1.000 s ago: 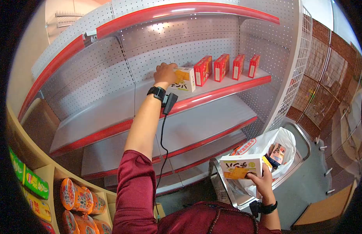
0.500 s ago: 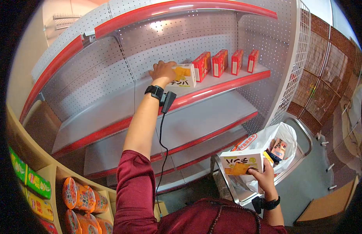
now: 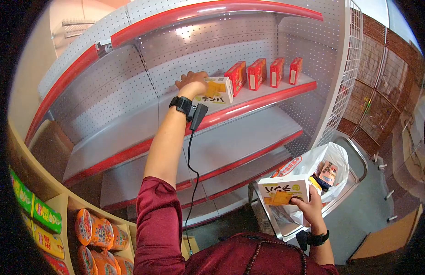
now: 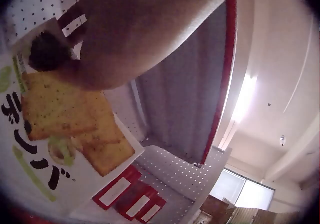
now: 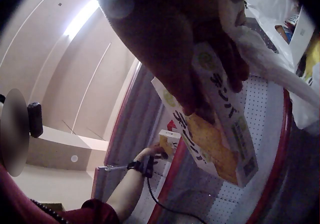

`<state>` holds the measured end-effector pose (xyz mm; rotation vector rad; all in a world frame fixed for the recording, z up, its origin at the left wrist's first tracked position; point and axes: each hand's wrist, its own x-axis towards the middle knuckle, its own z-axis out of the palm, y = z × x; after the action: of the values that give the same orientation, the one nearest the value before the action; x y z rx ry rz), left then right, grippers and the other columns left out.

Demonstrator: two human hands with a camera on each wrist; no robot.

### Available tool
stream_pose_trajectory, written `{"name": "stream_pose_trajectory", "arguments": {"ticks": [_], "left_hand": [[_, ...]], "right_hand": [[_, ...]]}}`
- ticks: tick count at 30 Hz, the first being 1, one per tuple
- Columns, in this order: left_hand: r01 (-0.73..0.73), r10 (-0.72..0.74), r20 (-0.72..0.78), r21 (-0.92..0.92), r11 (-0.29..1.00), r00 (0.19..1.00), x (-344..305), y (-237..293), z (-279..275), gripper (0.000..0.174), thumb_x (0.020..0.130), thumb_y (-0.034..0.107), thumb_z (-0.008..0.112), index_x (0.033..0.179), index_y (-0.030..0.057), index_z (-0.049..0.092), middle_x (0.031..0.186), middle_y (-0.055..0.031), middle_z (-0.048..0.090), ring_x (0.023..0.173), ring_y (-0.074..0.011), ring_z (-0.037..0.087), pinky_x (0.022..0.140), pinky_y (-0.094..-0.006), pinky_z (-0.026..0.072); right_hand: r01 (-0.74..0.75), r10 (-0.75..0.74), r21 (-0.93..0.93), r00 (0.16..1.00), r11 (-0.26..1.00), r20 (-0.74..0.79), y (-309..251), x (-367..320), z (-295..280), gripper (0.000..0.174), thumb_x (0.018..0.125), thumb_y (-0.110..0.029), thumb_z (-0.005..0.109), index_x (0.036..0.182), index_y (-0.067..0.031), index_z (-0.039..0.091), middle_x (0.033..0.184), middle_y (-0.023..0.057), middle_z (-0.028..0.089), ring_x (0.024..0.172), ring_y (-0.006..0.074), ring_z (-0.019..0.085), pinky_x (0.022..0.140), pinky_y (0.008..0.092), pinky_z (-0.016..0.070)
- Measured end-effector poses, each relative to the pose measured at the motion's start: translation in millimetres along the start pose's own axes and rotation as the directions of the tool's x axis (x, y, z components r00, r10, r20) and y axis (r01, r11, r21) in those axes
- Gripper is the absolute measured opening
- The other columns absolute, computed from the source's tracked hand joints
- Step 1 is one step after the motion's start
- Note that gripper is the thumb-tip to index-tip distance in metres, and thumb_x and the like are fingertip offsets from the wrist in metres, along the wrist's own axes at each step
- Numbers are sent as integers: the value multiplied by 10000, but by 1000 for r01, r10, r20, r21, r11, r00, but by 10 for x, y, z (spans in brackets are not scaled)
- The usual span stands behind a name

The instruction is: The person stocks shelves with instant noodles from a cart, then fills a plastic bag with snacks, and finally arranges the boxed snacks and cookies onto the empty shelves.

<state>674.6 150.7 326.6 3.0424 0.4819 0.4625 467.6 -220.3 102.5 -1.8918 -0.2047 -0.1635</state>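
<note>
Left hand (image 3: 192, 84) holds white box (image 3: 220, 90) lengthwise along shelf (image 3: 116, 137); front outward.

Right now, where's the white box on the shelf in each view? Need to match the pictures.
Head: upper middle, left of the row of red boxes; white box.
Left wrist: large, across the left side.
Right wrist: small, just right of centre; the large box there is the other one, in the right hand.
Shared landmark: left hand, at the white box in all three.
</note>
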Motion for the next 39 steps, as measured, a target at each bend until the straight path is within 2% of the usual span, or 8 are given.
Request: {"name": "stream_pose_trajectory", "arguments": {"ticks": [3,24,26,27,29,32,36,39], "left_hand": [[21,-20,88,-1,1000,996,-17,48,-68,370,784,264,498,1151,308,510,1235,-66,433,1174,-283,360,927,-492,258],[-133,127,-41,-260,956,991,222,-487,370,428,776,294,485,1204,313,464,1260,-84,422,1174,-298,394,902,-651,226],[-214,122,-393,-199,956,911,261,-490,520,390,765,253,505,1151,198,520,1190,-113,481,1115,-301,444,917,-568,294],[-220,130,-381,-203,954,915,169,-461,497,390,765,253,505,1151,198,520,1190,-113,481,1115,-301,444,917,-568,294],[-610,334,-620,-305,731,710,-94,-410,387,309,760,175,509,1043,68,570,1098,-135,540,1040,-298,493,898,-432,374],[-642,462,-446,-545,539,766,-833,-117,409,225,779,147,514,951,25,593,1008,-133,582,964,-290,533,848,-362,417],[-829,755,-385,-421,368,530,-1532,53,816,297,810,288,545,982,52,599,1026,-130,583,997,-264,532,848,-362,412],[-865,832,-290,-333,376,474,-1834,44,911,329,813,322,538,1003,59,599,1026,-143,586,974,-272,547,816,-355,429]], "right_hand": [[-23,23,35,1000,999,7,-13,-9,-3,386,645,-36,709,964,9,496,868,75,584,786,142,569,690,266,468],[-40,40,4,999,999,-9,-41,-22,54,441,647,-54,704,1030,16,497,912,86,591,827,146,572,715,268,462],[-3,3,-2,1000,1000,-30,32,5,88,439,652,-55,703,1032,17,497,925,87,586,830,151,572,724,273,466],[46,-46,-8,999,999,-14,-29,30,102,428,673,-52,691,1045,18,492,937,87,581,844,156,571,741,282,471],[-63,65,60,997,996,-32,123,102,154,454,671,-124,711,1059,5,513,958,93,584,875,176,559,765,302,449],[-69,70,261,998,963,4,-205,205,234,422,701,-114,686,1062,10,506,954,87,571,885,154,553,757,279,459],[-103,79,342,993,934,84,-249,304,400,414,712,-78,680,1066,6,483,963,76,572,880,152,551,777,269,448],[51,-68,160,992,986,102,-318,336,522,429,695,-145,702,1051,-5,508,961,89,574,896,162,549,784,284,444]]}}
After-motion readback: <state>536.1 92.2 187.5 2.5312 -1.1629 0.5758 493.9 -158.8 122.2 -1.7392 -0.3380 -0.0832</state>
